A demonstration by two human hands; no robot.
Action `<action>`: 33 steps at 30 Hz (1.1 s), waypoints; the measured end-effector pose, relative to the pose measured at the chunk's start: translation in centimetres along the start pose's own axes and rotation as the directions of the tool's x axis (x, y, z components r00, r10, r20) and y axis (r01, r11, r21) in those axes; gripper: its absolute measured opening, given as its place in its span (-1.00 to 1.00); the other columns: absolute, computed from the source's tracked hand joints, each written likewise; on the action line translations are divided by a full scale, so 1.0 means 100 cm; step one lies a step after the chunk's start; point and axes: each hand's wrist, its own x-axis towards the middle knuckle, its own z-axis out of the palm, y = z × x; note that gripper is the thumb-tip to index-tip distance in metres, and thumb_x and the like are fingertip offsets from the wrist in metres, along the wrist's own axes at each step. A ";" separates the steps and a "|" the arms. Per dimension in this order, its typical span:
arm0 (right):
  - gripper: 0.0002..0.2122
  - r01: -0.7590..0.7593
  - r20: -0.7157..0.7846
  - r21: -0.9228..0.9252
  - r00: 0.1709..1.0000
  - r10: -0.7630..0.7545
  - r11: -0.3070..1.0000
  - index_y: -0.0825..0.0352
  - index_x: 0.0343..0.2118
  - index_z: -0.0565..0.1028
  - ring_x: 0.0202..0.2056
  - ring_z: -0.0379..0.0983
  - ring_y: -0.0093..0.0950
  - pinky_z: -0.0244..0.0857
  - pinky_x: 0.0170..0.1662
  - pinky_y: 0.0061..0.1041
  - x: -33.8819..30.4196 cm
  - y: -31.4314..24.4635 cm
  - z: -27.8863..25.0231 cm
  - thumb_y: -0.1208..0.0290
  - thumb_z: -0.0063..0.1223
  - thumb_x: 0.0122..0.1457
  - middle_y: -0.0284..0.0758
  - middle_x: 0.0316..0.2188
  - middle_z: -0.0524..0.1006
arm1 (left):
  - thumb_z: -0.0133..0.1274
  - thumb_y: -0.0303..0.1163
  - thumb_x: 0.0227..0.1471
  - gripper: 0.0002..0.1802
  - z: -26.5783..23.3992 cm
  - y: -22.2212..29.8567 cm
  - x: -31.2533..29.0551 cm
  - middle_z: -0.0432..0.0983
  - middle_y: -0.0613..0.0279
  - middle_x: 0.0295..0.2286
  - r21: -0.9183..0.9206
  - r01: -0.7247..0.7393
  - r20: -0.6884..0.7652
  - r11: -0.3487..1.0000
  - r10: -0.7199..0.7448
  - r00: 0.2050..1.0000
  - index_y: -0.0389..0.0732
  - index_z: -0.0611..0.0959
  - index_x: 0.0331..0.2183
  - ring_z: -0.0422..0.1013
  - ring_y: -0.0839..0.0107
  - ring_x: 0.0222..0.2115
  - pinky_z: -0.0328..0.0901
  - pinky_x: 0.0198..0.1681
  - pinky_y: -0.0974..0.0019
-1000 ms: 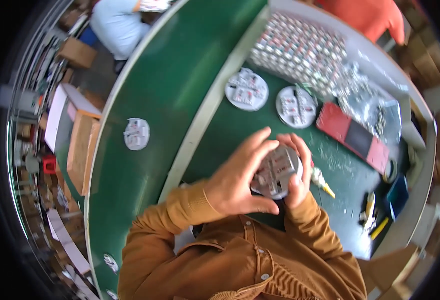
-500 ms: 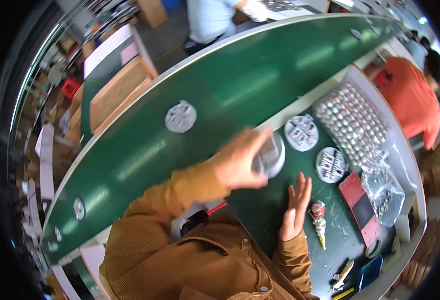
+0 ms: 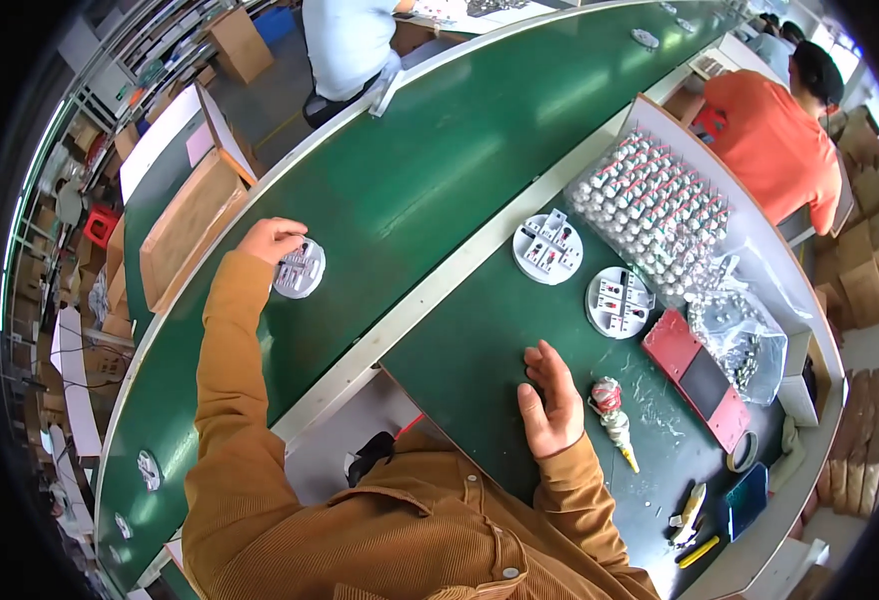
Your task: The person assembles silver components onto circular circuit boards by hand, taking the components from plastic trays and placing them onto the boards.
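Note:
My left hand (image 3: 271,240) reaches far out over the long green work surface. Its fingers are closed at the rim of a white round disc (image 3: 301,270) with small dark and red parts in its compartments; the fingertips are partly hidden. Close above the nearer green table, my right hand (image 3: 554,400) is empty, thumb apart and fingers loosely bent. Just right of it lies a red-and-white wrapped tool with a yellow tip (image 3: 612,420). Two similar discs, one farther off (image 3: 548,248) and one nearer (image 3: 620,302), lie beyond my right hand.
A bubbled sheet of small silvery pieces (image 3: 650,210) and a clear bag (image 3: 745,335) lie inside the right-hand wall. A red case (image 3: 695,380), a tape roll (image 3: 743,452) and a yellow cutter (image 3: 699,552) are nearer. Co-workers sit beyond: orange top (image 3: 770,140), light-blue top (image 3: 345,45).
My left hand has swung left from the near table, where it held a round white piece, to the disc on the long green surface. My right hand stays low over the table, its fingers more bent.

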 end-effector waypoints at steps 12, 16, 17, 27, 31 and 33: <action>-0.59 0.090 -0.055 -0.330 0.992 -0.115 0.940 0.30 0.19 0.56 -0.17 0.68 -0.22 0.55 -0.05 -0.44 -0.009 0.002 0.006 0.57 0.12 0.26 -0.10 -0.10 0.70 | 0.18 0.41 0.07 0.27 0.044 0.191 0.395 -0.04 -0.46 0.40 -0.188 -0.126 -0.452 0.974 0.028 0.892 -0.25 0.10 0.46 0.01 -0.22 0.43 -0.04 0.48 -0.14; -0.66 0.085 0.052 -0.413 0.996 -0.070 0.907 0.41 0.06 0.59 -0.31 0.62 -0.27 0.51 -0.16 -0.45 -0.007 0.001 -0.006 0.64 0.12 0.21 -0.12 -0.20 0.70 | 0.16 0.34 0.12 0.03 0.101 0.215 0.433 0.23 -0.04 0.35 0.080 -0.109 -0.178 0.991 0.122 0.977 -0.11 0.33 0.38 0.14 -0.09 0.37 0.06 0.41 -0.13; -0.70 0.083 0.109 -0.401 0.993 -0.042 0.912 0.43 0.00 0.61 -0.35 0.59 -0.29 0.49 -0.20 -0.46 -0.004 0.000 -0.009 0.66 0.12 0.19 -0.13 -0.25 0.69 | 0.19 0.30 0.10 -0.07 0.116 0.228 0.431 0.34 0.06 0.31 0.318 -0.099 -0.013 0.943 0.109 0.994 -0.02 0.44 0.33 0.23 -0.09 0.33 0.14 0.36 -0.15; -0.73 0.093 -0.107 -0.291 0.986 -0.129 0.952 0.41 -0.08 0.64 -0.43 0.54 -0.31 0.45 -0.27 -0.50 0.002 0.006 0.011 0.69 0.10 0.16 -0.17 -0.34 0.68 | 0.08 -0.12 0.10 -0.55 0.084 0.220 0.386 0.68 0.13 -0.19 -0.090 -0.131 -0.276 0.987 0.101 0.956 -0.16 0.68 -0.04 0.59 0.14 -0.10 0.46 -0.07 0.13; -0.74 -0.043 -0.102 -0.216 0.995 0.021 0.976 0.43 -0.11 0.65 -0.44 0.56 -0.36 0.45 -0.30 -0.52 -0.002 -0.007 0.009 0.70 0.06 0.16 -0.16 -0.35 0.69 | 0.09 -0.14 0.11 -0.58 0.050 0.207 0.323 0.68 0.13 -0.18 -0.827 0.146 0.112 0.543 -0.096 0.989 -0.17 0.68 -0.06 0.60 0.23 -0.14 0.50 -0.12 0.04; -0.76 -0.139 -0.138 -0.190 0.984 0.114 0.972 0.44 -0.17 0.67 -0.49 0.55 -0.40 0.43 -0.36 -0.56 -0.002 -0.015 0.009 0.71 0.06 0.12 -0.18 -0.40 0.69 | 0.09 -0.15 0.12 -0.59 0.047 0.195 0.295 0.67 0.13 -0.18 -0.926 0.264 0.247 0.268 -0.097 0.964 -0.17 0.68 -0.07 0.61 0.25 -0.15 0.51 -0.14 0.02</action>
